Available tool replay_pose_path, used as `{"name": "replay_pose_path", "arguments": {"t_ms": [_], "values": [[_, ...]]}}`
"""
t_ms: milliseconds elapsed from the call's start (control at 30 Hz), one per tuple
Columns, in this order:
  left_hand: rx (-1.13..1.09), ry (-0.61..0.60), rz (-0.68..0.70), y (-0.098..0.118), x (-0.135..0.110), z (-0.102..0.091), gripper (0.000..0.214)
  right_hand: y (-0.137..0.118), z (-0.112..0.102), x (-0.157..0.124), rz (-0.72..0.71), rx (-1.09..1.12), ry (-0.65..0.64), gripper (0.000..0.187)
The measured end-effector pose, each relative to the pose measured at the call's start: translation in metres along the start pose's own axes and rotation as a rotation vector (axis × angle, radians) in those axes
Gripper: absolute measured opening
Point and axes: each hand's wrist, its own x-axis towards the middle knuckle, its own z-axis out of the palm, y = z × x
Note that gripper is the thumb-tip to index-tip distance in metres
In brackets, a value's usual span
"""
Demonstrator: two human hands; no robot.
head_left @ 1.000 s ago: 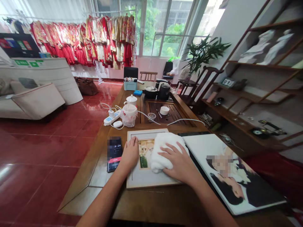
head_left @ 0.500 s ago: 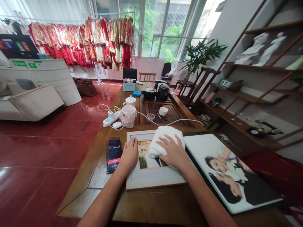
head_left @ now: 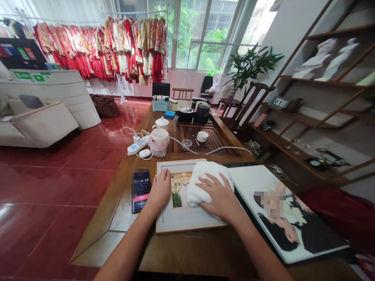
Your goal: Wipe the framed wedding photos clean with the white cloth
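A framed photo (head_left: 187, 220) with a pale wooden edge and wide white border lies flat on the brown table. On it, a folded white towel (head_left: 202, 177) covers the right part of the picture. My right hand (head_left: 218, 195) presses on the towel, its fingers spread and bent over the cloth. At the frame's left edge rests my left hand (head_left: 160, 189), fingers wrapped over the rim. Beside that hand lies a phone (head_left: 141, 191) with its screen lit. A large photo panel (head_left: 293, 214) of two people lies to the right, close to my right forearm.
Farther up the table (head_left: 123, 222) stand a white bagged container (head_left: 159, 141), a lidded cup (head_left: 162, 123) and a power strip (head_left: 137, 145). A cable crosses behind the frame. A tea tray (head_left: 211, 146) holds a small white bowl (head_left: 202, 136). Shelves (head_left: 319, 125) line the right wall.
My right hand and the towel have shifted slightly right and down across the frame, uncovering a bit more of the picture. My left hand stays at the left edge.
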Motion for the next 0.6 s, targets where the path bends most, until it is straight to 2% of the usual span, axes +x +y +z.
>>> {"name": "replay_pose_path", "arguments": {"t_ms": [200,300,467,600], "values": [[0.004,0.014,0.008,0.001,0.0,-0.002,0.055,0.001,0.01,0.027,0.03,-0.06,0.027,0.052],[0.021,0.015,0.006,0.001,0.0,-0.001,0.056,-0.005,0.007,0.022,0.01,-0.03,0.022,0.051],[0.03,0.026,0.017,0.001,0.0,-0.001,0.053,-0.017,0.002,-0.001,-0.115,0.084,-0.051,0.051],[0.031,0.016,0.011,0.001,0.0,-0.002,0.055,-0.013,0.004,0.001,-0.148,0.116,-0.088,0.052]]}}
